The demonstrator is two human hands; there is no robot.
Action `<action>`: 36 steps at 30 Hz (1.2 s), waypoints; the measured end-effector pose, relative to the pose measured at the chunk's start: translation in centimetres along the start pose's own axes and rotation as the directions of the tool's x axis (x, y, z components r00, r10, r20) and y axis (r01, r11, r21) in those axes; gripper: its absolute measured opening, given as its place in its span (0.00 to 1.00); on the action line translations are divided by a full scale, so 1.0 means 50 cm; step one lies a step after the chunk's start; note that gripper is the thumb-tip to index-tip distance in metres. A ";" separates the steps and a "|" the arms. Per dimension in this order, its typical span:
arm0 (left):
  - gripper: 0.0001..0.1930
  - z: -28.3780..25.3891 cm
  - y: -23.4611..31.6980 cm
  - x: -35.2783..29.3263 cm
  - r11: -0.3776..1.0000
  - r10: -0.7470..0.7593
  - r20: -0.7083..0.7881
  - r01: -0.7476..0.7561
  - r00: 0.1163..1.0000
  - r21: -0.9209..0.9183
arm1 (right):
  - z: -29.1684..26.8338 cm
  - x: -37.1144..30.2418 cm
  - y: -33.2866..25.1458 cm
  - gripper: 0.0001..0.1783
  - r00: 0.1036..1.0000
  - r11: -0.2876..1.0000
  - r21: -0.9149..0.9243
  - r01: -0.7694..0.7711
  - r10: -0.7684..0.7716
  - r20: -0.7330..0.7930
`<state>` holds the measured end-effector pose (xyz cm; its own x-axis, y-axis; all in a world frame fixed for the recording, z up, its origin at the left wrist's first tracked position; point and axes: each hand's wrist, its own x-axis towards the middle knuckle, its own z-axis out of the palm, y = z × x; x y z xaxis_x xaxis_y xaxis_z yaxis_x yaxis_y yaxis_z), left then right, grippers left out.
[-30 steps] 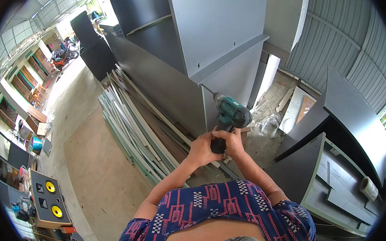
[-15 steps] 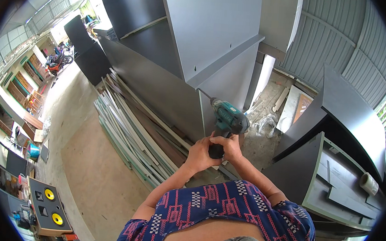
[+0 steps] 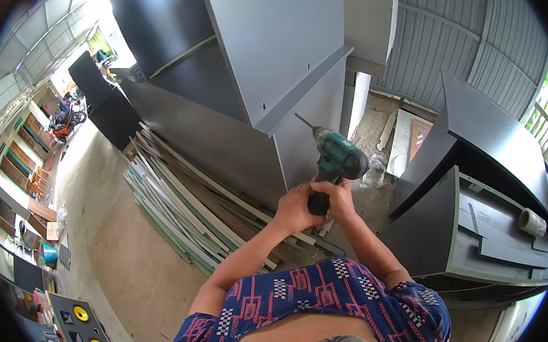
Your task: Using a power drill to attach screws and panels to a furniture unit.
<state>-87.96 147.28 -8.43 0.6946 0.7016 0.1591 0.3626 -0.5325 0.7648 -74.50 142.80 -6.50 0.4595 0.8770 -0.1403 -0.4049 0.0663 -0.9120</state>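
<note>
A teal and black cordless drill (image 3: 340,155) is held in front of me, its long thin bit slanting up and to the left. My right hand (image 3: 338,199) wraps round the handle from the right side. From the left, my left hand (image 3: 295,209) closes round the lower grip and the battery base. Behind the bit stands a tall dark grey cabinet (image 3: 282,51), with a ledge (image 3: 302,90) running across its side and small dark holes above that ledge. Whether the bit's tip touches the panel I cannot tell.
Long thin strips (image 3: 177,196) lie in a heap on the floor along the cabinet's base. To the right stand more dark panels (image 3: 497,155) and an open cabinet piece (image 3: 451,228) with a tape roll (image 3: 531,222) on it. A speaker box (image 3: 76,322) sits at lower left.
The drill and both hands have shifted slightly right, and the bit has moved from the cabinet's corner edge to in front of the side panel. My view has turned a little too.
</note>
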 end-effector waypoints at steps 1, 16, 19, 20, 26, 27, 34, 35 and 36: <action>0.38 -0.005 0.004 0.017 1.000 -0.005 0.034 0.004 0.999 0.017 | 0.002 0.009 -0.005 0.06 0.999 0.998 0.054 0.033 -0.032 -0.012; 0.34 -0.032 -0.021 0.061 0.997 -0.077 0.111 0.078 0.991 -0.001 | 0.000 0.074 0.038 0.11 1.000 0.993 0.114 0.028 -0.028 -0.006; 0.35 -0.037 -0.028 0.054 0.998 -0.065 0.094 0.064 0.993 0.016 | 0.005 0.078 0.050 0.11 1.000 0.992 0.123 -0.002 0.005 -0.024; 0.35 -0.036 -0.029 0.050 0.997 -0.072 0.093 0.071 0.993 0.016 | 0.007 0.075 0.050 0.11 1.000 0.992 0.123 -0.009 0.011 -0.021; 0.35 -0.029 -0.047 0.032 0.999 -0.038 0.039 0.036 0.999 0.032 | 0.017 0.065 0.055 0.09 1.000 0.995 0.103 -0.012 0.010 0.020; 0.36 -0.030 -0.047 0.029 0.998 -0.048 0.044 0.046 0.998 0.040 | 0.018 0.063 0.057 0.09 1.000 0.994 0.109 -0.004 0.001 0.021; 0.36 -0.037 -0.035 0.013 0.994 -0.093 0.067 0.089 0.993 0.060 | 0.023 0.053 0.068 0.05 0.999 0.993 0.119 -0.013 0.008 0.044; 0.36 -0.037 -0.036 0.012 0.994 -0.095 0.066 0.092 0.993 0.061 | 0.024 0.051 0.068 0.05 0.999 0.993 0.119 -0.016 0.010 0.047; 0.36 -0.036 -0.039 0.010 0.993 -0.102 0.072 0.098 0.992 0.062 | 0.025 0.049 0.068 0.05 0.999 0.993 0.121 -0.016 0.010 0.051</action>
<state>-89.44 149.50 -8.72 0.6968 0.7164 0.0345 0.4668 -0.4895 0.7365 -75.76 145.75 -9.46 0.4142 0.9009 -0.1295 -0.5047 0.1090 -0.8564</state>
